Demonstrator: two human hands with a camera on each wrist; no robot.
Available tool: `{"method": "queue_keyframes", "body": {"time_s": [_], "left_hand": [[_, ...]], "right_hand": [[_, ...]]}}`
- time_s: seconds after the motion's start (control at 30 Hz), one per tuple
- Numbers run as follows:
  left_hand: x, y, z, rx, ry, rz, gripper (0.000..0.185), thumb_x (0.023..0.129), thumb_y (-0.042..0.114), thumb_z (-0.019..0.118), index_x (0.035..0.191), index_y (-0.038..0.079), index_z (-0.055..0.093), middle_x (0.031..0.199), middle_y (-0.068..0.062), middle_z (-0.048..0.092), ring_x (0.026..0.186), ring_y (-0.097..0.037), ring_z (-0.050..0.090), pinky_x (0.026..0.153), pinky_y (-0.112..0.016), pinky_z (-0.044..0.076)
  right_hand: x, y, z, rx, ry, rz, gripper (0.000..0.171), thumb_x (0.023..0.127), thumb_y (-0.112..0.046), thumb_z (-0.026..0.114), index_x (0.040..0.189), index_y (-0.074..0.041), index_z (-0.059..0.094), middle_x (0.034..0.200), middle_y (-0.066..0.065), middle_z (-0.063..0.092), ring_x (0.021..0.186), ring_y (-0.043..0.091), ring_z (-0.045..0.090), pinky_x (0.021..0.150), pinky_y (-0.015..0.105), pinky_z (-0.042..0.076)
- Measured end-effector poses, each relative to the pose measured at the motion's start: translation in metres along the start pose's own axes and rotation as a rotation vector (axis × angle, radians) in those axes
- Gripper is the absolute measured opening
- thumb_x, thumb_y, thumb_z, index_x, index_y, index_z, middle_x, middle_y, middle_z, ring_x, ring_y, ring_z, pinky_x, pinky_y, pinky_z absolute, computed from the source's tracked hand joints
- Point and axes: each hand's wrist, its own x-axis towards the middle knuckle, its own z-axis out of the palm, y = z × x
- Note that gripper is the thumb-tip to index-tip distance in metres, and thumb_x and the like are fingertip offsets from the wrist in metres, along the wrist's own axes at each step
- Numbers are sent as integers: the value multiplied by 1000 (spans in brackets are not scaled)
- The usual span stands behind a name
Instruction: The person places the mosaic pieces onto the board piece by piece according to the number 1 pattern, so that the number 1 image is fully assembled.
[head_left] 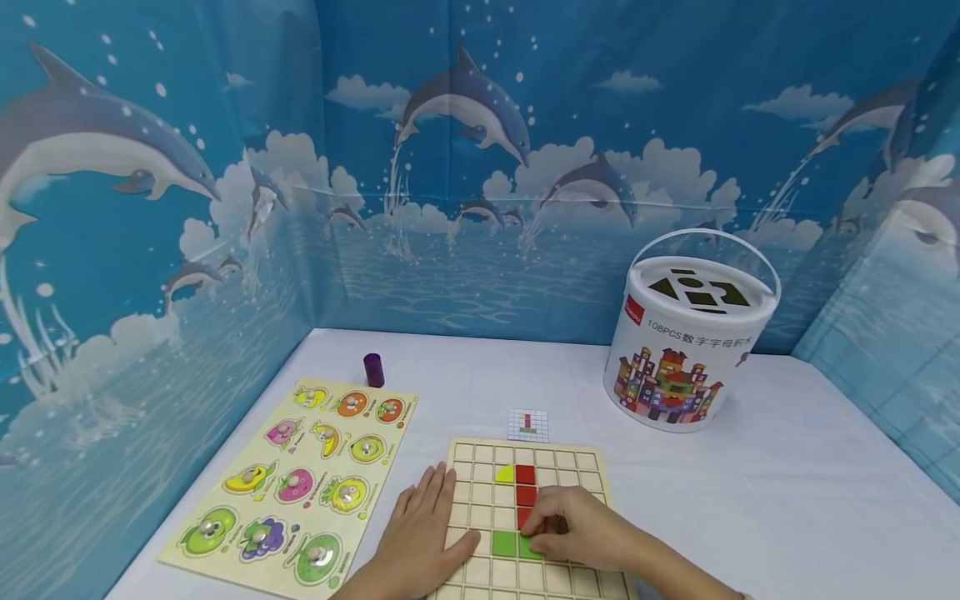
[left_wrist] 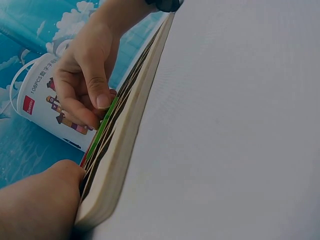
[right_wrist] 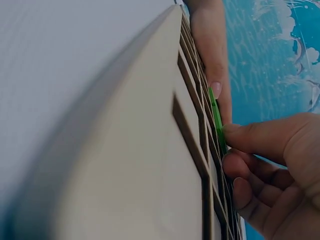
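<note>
Green is the piece under the right hand [head_left: 573, 527]: its fingers [right_wrist: 250, 137] are curled and pinch a green tile [head_left: 529, 547] by its edge, the tile lying in the wooden grid board [head_left: 480, 575] just right of a second green tile [head_left: 504, 543], so the two make a short bar whose long axis runs left to right across the board. In the right wrist view the pinched tile stands slightly proud of the board's face (whether it is fully seated cannot be told). Above the green pair a column of red tiles [head_left: 525, 485] runs away from the person toward the back wall, with a yellow tile [head_left: 505, 474] just left of its top. The left hand [head_left: 420, 533] lies flat with straight, lightly spread fingers, pressing on the board's left edge and the tabletop [head_left: 787, 500] beside it. Just beyond the board's far edge lies a small pattern card [head_left: 528, 424] showing a red and green figure. To the left, near the board, lies a fruit peg puzzle [head_left: 292, 483], and past its far corner stands a small purple cylinder [head_left: 373, 369], upright. Well apart at the right rear stands a white bucket [head_left: 686, 350] with a handle and a shape-sorting lid. White cloth covers the tabletop; a blue dolphin backdrop [head_left: 465, 108] encloses it on three sides.
</note>
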Motion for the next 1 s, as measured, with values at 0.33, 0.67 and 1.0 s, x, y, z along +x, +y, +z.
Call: {"method": "queue_keyframes", "body": {"time_s": [0.33,0.67,1.0], "left_hand": [[-1,1,0,3,18,12,86,96,59,41,151,-4,26,158,-20,23,145,-36,19,110,-59,19],[-1,0,-1,-3,10,10,86,96,60,41,152,-4,25,158,-20,22,145,-36,18,110,-59,19],[-1,0,-1,-8,12,12,86,96,61,40,152,-4,25,158,-20,21,146,-36,17,110,-60,18]], "right_hand": [[-9,5,-10,62,-33,-6,11,90,-18,71,101,-15,74,88,-8,64,73,1,53,61,23,49],[-25,13,-25,197,-53,-17,14,90,-11,69,104,-7,71,98,4,69,81,6,60,71,26,53],[-40,17,-44,169,-17,91,14,91,-9,68,105,-4,69,94,9,67,83,10,59,72,24,50]]}}
